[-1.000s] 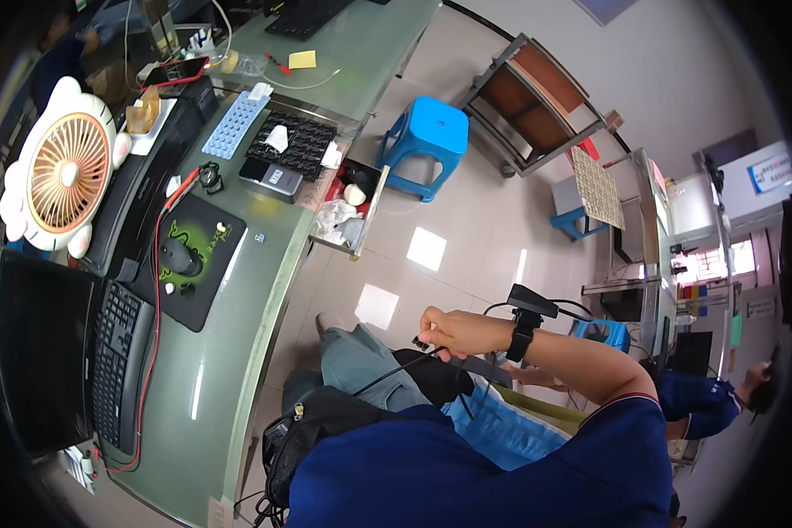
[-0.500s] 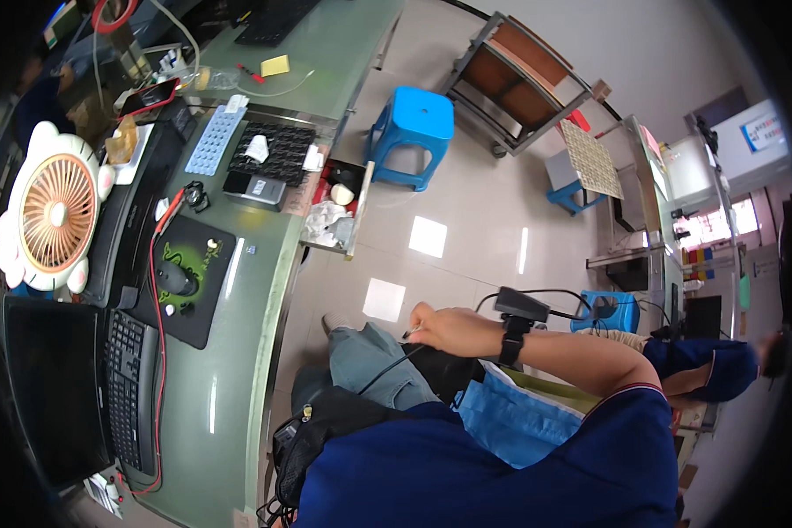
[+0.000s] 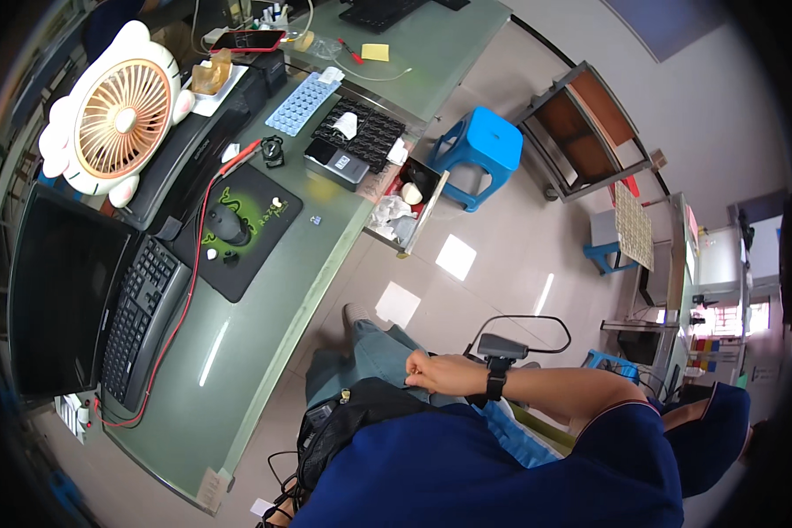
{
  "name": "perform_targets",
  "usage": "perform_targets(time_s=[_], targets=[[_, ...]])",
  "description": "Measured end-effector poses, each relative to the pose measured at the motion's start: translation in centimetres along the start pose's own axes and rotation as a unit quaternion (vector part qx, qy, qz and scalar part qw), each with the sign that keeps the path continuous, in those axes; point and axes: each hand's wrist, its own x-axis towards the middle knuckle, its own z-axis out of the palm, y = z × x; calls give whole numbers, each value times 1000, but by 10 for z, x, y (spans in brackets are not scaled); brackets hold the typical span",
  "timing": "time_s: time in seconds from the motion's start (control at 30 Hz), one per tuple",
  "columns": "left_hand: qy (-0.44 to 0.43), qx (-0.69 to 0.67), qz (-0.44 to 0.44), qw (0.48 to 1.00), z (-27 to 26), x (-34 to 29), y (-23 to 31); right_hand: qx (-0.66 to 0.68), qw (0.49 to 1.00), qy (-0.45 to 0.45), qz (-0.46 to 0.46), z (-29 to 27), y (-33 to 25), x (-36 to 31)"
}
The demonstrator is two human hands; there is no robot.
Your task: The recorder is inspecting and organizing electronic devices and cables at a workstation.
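Note:
My right hand (image 3: 436, 373) is in front of my body, over the blue-grey trousers (image 3: 380, 352). Its fingers are curled in, and whatever they may hold is hidden. A black strap (image 3: 497, 378) circles that wrist and carries a dark grey box (image 3: 503, 346) with a black cable looping from it. At the lower edge, a sliver of my left arm or hand (image 3: 282, 514) shows among black cables (image 3: 288, 486); its fingers cannot be made out. A black mesh bag (image 3: 361, 417) lies against my waist.
On the left, a green-topped desk (image 3: 264, 352) holds a monitor, keyboard (image 3: 141, 317), mouse (image 3: 227, 225) and cat-shaped fan (image 3: 125, 121). Its drawer (image 3: 405, 211) stands pulled out beside a blue stool (image 3: 493, 141). A wheeled cart (image 3: 581, 123) stands farther back. Another person's navy sleeve (image 3: 708, 440) is at right.
My view has turned, so the desk and stool sit farther right. My right hand has drawn closer to my body, and the cable running from its fingers to the bag no longer shows.

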Motion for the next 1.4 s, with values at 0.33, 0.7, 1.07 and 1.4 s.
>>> perform_targets(time_s=[0.33,0.7,1.07,1.4], targets=[[5,-13,11,1000,9,-6,-18,182,983,4,-35,6,-3,12],[20,-13,22,999,7,-23,-19,250,968,-11,-18,-2,4,-27],[117,-2,352,929,39,-111,106,189,979,33,66,-37,21,-94],[-281,546,368,698,289,-51,205,318,948,3,-2,-2,26,-106]])
